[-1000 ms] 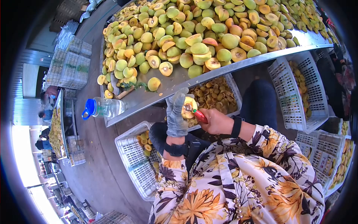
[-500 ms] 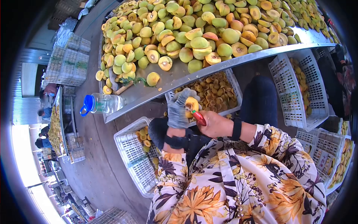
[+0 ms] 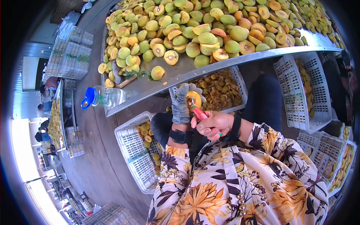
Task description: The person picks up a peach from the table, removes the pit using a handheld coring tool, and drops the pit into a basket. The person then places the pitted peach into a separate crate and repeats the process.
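In a grey knit glove, my left hand [image 3: 180,108] grips a halved peach [image 3: 197,96], cut face turned toward my right hand. My bare right hand [image 3: 218,123] is closed round a red-handled pitting tool [image 3: 199,113]. Its thin metal tip reaches the brown pit hollow at the middle of the cut face. Both hands are above my lap, just in front of the metal table's edge [image 3: 176,83]. Below and behind the peach stands a white crate [image 3: 243,85] holding many small brownish-yellow pieces.
Whole and halved peaches [image 3: 202,39] are heaped on the table. Near its left corner lie a wooden-handled tool [image 3: 127,81] and a blue-capped water bottle [image 3: 108,96]. Crates with fruit stand left [image 3: 131,150] and right [image 3: 311,93] of my legs. People work at another table [image 3: 56,123] far left.
My right hand has turned and drawn slightly down, with the pitting tool's tip still at the peach. The peach's cut face now shows more fully. The view has shifted slightly.
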Tool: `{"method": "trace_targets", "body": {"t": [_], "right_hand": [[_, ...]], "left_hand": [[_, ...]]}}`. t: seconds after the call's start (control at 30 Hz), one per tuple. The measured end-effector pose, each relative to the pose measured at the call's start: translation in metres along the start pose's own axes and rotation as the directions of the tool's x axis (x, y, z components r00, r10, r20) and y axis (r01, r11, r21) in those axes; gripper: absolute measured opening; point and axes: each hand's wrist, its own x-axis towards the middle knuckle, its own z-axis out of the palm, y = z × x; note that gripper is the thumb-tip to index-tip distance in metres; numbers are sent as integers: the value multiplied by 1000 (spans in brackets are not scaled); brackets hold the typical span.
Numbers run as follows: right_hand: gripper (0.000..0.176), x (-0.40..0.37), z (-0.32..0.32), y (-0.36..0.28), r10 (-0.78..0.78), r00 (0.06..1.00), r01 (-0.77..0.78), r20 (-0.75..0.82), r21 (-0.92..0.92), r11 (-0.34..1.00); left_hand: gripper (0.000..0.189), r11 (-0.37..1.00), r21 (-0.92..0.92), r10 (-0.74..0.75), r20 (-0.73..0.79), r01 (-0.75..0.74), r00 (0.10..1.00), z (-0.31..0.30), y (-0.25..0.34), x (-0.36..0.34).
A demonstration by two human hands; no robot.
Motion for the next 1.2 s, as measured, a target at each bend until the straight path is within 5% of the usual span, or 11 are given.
{"method": "trace_targets", "body": {"t": [0.23, 0.3, 0.37, 0.4, 0.43, 0.67, 0.93, 1.03, 1.1, 1.13, 1.2], "right_hand": [[9, -27, 6, -23, -266, 960, 260, -84, -82, 962], [8, -32, -7, -37, -299, 919, 168, -258, -431, 887], [21, -29, -56, -33, -624, 728, -248, -284, -958, 147], [27, -23, -84, -27, -755, 655, -447, -25, -819, -360], [35, -21, -65, -31, -749, 585, -596, -312, -792, -135], [41, -3, -82, -13, -750, 656, -304, -88, -940, -156], [43, -38, -76, 0, -707, 627, -456, -327, -890, 8], [42, -45, -60, 2, -739, 643, -423, -200, -897, -126], [33, -39, -41, -9, -758, 645, -378, -92, -901, -212], [27, -33, -30, -14, -766, 628, -396, -135, -903, -166], [22, -8, -63, -12, -826, 544, -282, -145, -959, -17]], "left_hand": [[40, 984, -160, 6, -421, -80, 907, -73, 44, -28], [33, 948, 112, 310, -525, -296, 793, -141, 52, -51], [35, 824, 566, 378, -566, 12, 732, -218, 72, -75], [30, 263, 827, 483, -559, 497, 674, -209, 98, -89], [34, 108, 888, 554, -427, 447, 715, -187, 107, -90], [47, -117, 993, 494, 71, -15, 867, -101, 122, 22], [54, -401, 904, 109, -115, 150, 987, -60, 92, 125], [43, -173, 973, 309, -90, 149, 947, -77, 82, 127], [38, 208, 947, 550, 93, -244, 830, -89, 80, 104], [38, 895, 433, 191, -161, -105, 968, -51, 102, 59], [36, 969, 11, 248, -103, -248, 963, -50, 91, 49]]}}
